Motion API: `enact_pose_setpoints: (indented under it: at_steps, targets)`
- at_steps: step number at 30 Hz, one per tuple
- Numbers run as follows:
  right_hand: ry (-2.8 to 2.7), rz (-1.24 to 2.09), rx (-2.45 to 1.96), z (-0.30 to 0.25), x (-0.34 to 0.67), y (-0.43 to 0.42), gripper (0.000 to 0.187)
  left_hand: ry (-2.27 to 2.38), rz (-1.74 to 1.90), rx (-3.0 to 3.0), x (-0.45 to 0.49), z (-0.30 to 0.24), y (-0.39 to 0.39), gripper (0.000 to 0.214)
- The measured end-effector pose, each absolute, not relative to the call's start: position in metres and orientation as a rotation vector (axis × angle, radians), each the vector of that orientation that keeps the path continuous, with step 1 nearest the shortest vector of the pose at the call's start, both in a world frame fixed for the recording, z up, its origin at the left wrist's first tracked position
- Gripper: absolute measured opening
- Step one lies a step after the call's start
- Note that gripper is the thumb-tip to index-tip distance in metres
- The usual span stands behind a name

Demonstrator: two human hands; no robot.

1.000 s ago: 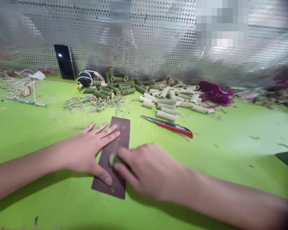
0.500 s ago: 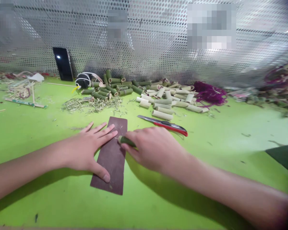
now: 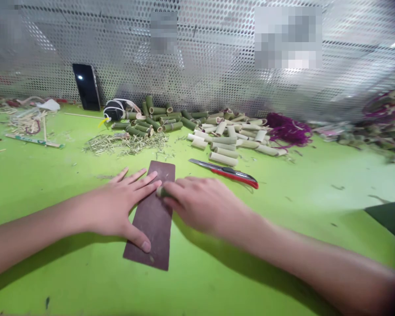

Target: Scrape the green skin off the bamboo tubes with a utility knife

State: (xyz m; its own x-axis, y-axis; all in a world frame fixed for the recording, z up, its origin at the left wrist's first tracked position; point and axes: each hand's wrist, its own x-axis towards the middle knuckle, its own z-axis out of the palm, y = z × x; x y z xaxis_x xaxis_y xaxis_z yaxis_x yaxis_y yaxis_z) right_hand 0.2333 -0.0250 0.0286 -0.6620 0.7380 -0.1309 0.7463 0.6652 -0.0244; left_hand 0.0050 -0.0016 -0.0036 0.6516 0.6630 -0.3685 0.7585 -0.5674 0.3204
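Observation:
A brown sheet of sandpaper lies lengthwise on the green table. My left hand rests flat across its left side, fingers spread and thumb on the lower part. In the grip of my right hand is a short piece of green bamboo, its end against the upper half of the sheet, close to my left fingertips. Most of that piece is hidden by my right fingers. Beyond my right hand lies a utility knife with a red handle, its blade pointing left.
Green bamboo pieces and peeled bamboo pieces are piled at the back, with shavings before them. A phone leans on the perforated metal panel. Purple string lies right. A dark object is at the right edge.
My right hand has shifted the bamboo piece slightly left over the sandpaper, and less of the piece shows. My left hand stays in place.

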Motion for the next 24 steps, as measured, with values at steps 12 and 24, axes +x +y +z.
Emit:
enact_pose_setpoints:
  at_steps: [12,24]
  targets:
    - [2.796,0.012,1.09,0.023,0.232,-0.028,0.023,1.099,-0.284,2.403,0.005,-0.003,-0.002,0.135]
    - [2.846,-0.265,1.061,0.028,0.237,-0.023,0.011,1.089,-0.282,2.423,0.005,-0.004,0.0,0.133]
